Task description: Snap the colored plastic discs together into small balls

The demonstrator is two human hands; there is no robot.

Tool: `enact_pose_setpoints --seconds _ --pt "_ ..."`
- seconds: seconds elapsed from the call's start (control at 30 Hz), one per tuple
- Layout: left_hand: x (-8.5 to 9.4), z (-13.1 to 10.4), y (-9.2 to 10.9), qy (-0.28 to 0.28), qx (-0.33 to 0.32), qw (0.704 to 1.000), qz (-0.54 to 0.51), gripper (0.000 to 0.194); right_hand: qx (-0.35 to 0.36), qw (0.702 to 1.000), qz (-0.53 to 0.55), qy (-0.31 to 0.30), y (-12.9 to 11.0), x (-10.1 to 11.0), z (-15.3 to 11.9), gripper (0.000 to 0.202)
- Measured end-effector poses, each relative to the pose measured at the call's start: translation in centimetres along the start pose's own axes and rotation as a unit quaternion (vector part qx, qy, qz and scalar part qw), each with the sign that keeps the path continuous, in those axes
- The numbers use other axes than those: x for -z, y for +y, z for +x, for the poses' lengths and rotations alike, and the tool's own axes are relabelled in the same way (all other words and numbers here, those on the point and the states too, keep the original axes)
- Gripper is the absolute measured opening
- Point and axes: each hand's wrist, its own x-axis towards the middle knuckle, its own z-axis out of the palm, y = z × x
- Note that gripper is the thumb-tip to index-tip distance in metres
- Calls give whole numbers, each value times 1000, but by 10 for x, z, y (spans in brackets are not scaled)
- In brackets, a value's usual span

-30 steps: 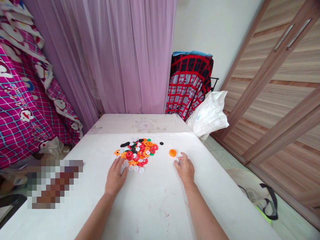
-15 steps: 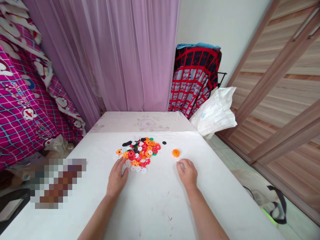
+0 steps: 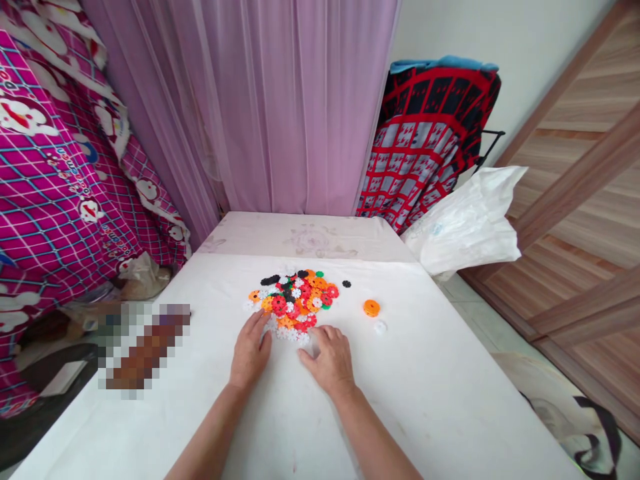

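Observation:
A pile of flower-shaped plastic discs (image 3: 299, 300) in red, orange, white, black and green lies on the white-covered table (image 3: 280, 427). My left hand (image 3: 251, 350) rests at the pile's near left edge, thumb apart from the fingers, fingertips by the white and orange discs. At the near right edge, my right hand (image 3: 331, 359) is open, its thumb and fingertips close to white discs (image 3: 301, 339). Neither hand visibly holds anything. To the right sits a small stack of orange discs (image 3: 371, 308), with a white disc (image 3: 381, 327) just in front of it.
One black disc (image 3: 347, 284) lies apart, right of the pile. A white plastic bag (image 3: 470, 223) hangs by the table's right edge. Purple curtains (image 3: 300, 107) stand behind, a pink checked cloth (image 3: 75, 180) is at left, and a wooden wardrobe (image 3: 580, 220) at right.
My right hand has moved left from beside the orange stack to the pile and opened. A white disc now lies in front of the stack. The view has turned left.

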Motion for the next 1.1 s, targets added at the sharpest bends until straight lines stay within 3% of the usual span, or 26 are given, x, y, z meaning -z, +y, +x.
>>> enact_pose_setpoints --seconds 0.23,0.5,0.63,0.73,0.83,0.93,1.1 --pt "1 -3 2 -3 -4 1000 -4 40 -9 1000 -19 -20 -5 -3 7 21" --pt "4 -2 5 -10 -12 1000 10 39 -9 999 37 23 3 -9 3 15" --pt "5 -2 2 -7 -18 1000 11 38 -34 990 80 111 41 -3 1 18" --pt "5 -1 0 -8 -28 1000 12 38 -125 974 65 180 83 15 -1 28" --pt "5 -1 -1 -8 -33 999 13 38 -214 953 41 212 118 35 -2 36" --pt "4 0 -1 -5 -34 999 12 38 -253 943 29 214 132 45 -1 37" --pt "3 -1 -3 -2 -27 1000 7 39 -243 954 -3 176 133 45 1 32"
